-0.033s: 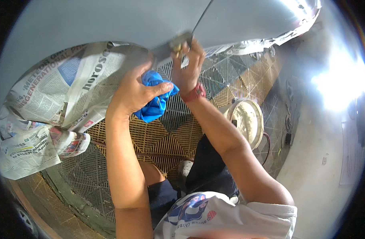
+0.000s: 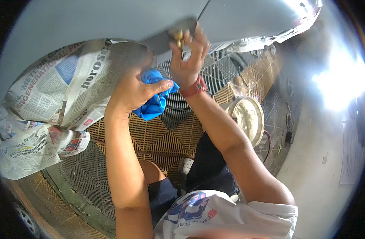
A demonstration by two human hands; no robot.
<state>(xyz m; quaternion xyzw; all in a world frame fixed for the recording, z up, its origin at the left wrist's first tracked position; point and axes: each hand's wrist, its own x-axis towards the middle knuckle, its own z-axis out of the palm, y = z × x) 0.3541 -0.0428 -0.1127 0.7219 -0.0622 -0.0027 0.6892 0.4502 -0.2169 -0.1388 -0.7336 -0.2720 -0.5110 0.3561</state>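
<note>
My left hand (image 2: 132,89) grips a crumpled blue cloth (image 2: 154,101), thumb across it, with its blurred upper fingers near the lower edge of a grey car body panel (image 2: 110,18). Just right of it and higher, my right hand (image 2: 188,59), a red band at its wrist, holds a small blurred dark pad with a yellowish bit (image 2: 178,35) against the panel, beside a thin seam. A darker patch on the panel lies left of the pad. What exactly the pad is, I cannot make out.
Newspaper (image 2: 55,99) covers the area below the panel on the left. A cream bucket (image 2: 252,119) stands on the slatted floor mats (image 2: 170,139) at my right. A pale wall (image 2: 318,167) with a glaring light and a dark cable (image 2: 289,135) are farther right. A wheel (image 2: 27,219) shows at bottom left.
My right hand and the pad have moved upward along the panel. My left hand with the blue cloth has risen very slightly.
</note>
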